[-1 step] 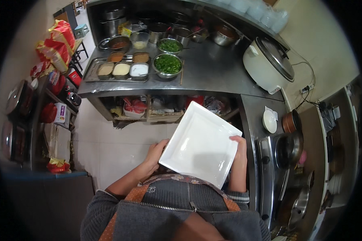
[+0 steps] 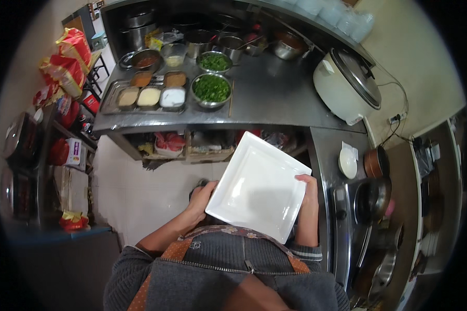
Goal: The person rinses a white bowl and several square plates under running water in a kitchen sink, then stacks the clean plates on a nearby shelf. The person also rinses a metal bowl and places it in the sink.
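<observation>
Both my hands hold a square white dish (image 2: pixel 259 181) with raised sides, tilted in front of my body. My left hand (image 2: pixel 203 199) grips its left edge, fingers mostly hidden behind or below the rim. At the right edge, my right hand (image 2: pixel 308 189) has its thumb over the rim and its other fingers out of sight underneath. The dish holds nothing; light glints off its smooth inside. It is held off the steel counter (image 2: pixel 275 98), between me and the counter's front edge.
On the counter are bowls of chopped greens (image 2: pixel 211 89), a tray of seasoning containers (image 2: pixel 149 97), pots (image 2: pixel 198 44) and a large rice cooker (image 2: pixel 345 85). To the right are a white bowl (image 2: pixel 347 163), a brown pot (image 2: pixel 375 161) and a stove (image 2: pixel 342 207). Shelves (image 2: pixel 70 181) line the left.
My view has shifted slightly, so the counter and its bowls sit a little further left. A dark shoe now shows beside my left hand. The grip on the dish is unchanged.
</observation>
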A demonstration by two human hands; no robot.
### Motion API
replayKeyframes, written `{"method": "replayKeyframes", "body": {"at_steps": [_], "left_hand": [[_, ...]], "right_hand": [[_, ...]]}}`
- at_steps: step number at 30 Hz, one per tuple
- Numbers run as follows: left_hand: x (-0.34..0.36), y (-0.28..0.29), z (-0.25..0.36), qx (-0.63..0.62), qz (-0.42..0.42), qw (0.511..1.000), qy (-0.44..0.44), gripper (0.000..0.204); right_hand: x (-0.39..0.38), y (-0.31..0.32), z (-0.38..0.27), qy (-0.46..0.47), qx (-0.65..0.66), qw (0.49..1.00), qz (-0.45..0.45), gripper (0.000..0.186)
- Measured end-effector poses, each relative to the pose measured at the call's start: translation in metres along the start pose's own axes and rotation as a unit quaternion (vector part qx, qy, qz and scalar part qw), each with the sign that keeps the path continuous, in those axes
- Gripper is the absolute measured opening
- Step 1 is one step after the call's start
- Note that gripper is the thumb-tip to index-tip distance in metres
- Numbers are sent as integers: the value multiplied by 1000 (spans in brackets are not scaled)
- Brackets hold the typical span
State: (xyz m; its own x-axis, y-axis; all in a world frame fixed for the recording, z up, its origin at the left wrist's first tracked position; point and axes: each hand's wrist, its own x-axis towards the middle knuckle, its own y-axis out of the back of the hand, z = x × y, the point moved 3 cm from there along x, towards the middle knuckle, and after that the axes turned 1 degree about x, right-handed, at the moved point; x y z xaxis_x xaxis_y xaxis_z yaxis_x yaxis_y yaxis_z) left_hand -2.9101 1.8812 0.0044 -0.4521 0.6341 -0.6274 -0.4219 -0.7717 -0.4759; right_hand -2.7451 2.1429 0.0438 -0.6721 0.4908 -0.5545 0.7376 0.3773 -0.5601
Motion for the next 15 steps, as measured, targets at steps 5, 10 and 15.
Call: {"method": "replayKeyframes", "body": {"at_steps": [5,10,15], "left_hand": [[119,-27,47,16,-18,999,39,45],[218,-56,98,46,2,996,75,49],[300,-73,118,2,-14,996,85,51]], "right_hand": [[115,9,-60,-46,-10,998,44,59],[210,3,-102,-14,-13,996,90,51],[297,12,-138,-5,-31,992,126,43]]}}
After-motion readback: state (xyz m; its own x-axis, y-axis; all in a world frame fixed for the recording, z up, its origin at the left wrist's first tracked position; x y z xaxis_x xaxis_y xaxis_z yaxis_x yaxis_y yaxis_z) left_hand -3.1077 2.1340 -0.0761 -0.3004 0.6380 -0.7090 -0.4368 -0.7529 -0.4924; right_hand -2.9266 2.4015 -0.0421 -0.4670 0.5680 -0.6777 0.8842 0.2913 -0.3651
